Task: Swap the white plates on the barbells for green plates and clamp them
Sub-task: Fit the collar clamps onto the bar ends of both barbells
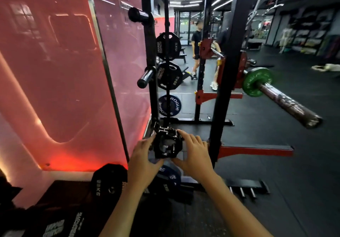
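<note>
We stand at the black squat rack [228, 82], whose uprights split the view; the red glass wall [60, 74] closes us in on the left, while black rubber floor [294, 172] lies open to the right. The barbell [287, 104] rests on the rack, its sleeve jutting toward us over that open floor, bare from the tip back to the green plate [257, 82], which sits well up the sleeve against the red hook. On the rack's left post hang black plates [168, 48] and a blue plate [169, 106], each on its own peg. Below our arms, more plates [108, 183] lean near the wall's bottom edge. In front of us both hands hold a black clamp [166, 145], well apart from the sleeve: our left hand [144, 158] grips its left side with curled fingers, our right hand [193, 150] wraps its right side.
</note>
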